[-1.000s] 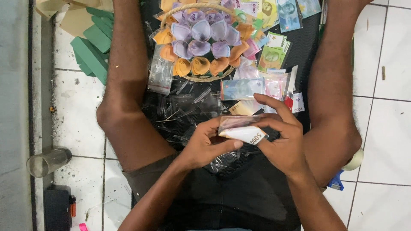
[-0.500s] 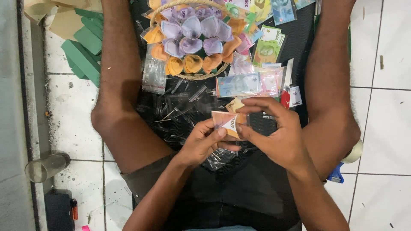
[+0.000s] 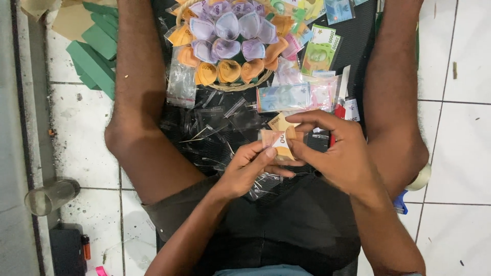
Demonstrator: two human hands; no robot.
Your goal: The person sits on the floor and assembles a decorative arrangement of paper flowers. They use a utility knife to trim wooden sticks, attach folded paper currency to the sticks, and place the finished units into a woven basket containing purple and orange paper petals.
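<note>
Your left hand [image 3: 250, 171] and right hand [image 3: 335, 153] meet over your lap, both pinched shut on one small folded banknote [image 3: 279, 140], tan and orange paper creased into a stubby wedge. Your left thumb presses its lower edge; your right fingers curl over the top and side, index finger stretched along the upper fold. The note sits between your knees, above the black cloth [image 3: 307, 225] that covers your lap and runs forward across the tiled floor [image 3: 460, 133].

Just beyond your fingers, crinkly clear plastic sleeves [image 3: 215, 128] lie scattered on the cloth, shiny and wrinkled. Near the cloth's right edge flat banknotes [image 3: 286, 97] lie in pale blue, pink and green, with a red-handled tool [image 3: 340, 107] beside them. At the far edge sits a round woven basket [image 3: 230, 84] packed with notes folded into petal cups, lilac in the centre, orange round the rim.

Left of your leg, green foam blocks [image 3: 94, 61] rest on the white tiles; a glass jar [image 3: 48, 197] lies on its side near the lower left corner.
</note>
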